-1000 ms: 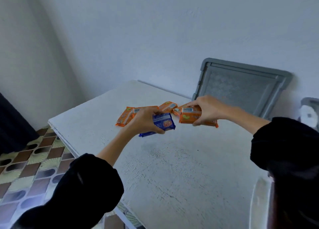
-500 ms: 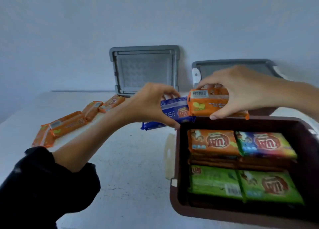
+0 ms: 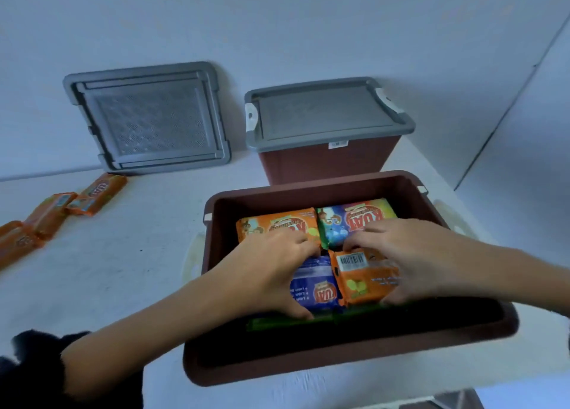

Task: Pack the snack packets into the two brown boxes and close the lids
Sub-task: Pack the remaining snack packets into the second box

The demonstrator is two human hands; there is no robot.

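Nearest, 7 o'clock in view: black sleeve [image 3: 30,374] on L arm, forearm bare, reaching toward 1 o'clock. Open brown box [image 3: 348,364] sits at near edge of white table [image 3: 123,270], no lid on it, near inner wall in shadow. In its near half, left hand [image 3: 268,273] grips blue packet [image 3: 314,288], thumb on near edge, fingers curled over far edge. Right hand [image 3: 410,260] grips barcode packet [image 3: 361,277], orange, label up, same hold. The 2 pkts lie side by side, touching, blue one at 9 o'clock of the orange one. Both rest on green packets [image 3: 308,320], of which only a strip shows under near edges. Far half of box: orange KUAT packet [image 3: 277,226] at 11 o'clock of the hands, multicolour packet [image 3: 354,220] at 1 o'clock, both flat, edge to edge, partly under fingertips. On table at 9 o'clock of box, well apart: loose orange packets [image 3: 46,214] in a ragged row running out of view. Just beyond box at 12 o'clock: closed brown box [image 3: 327,165], grey lid [image 3: 324,112] seated on it. At its 9 o'clock, spare grey lid [image 3: 148,118] stands tilted vs. wall [image 3: 277,23], underside facing out.
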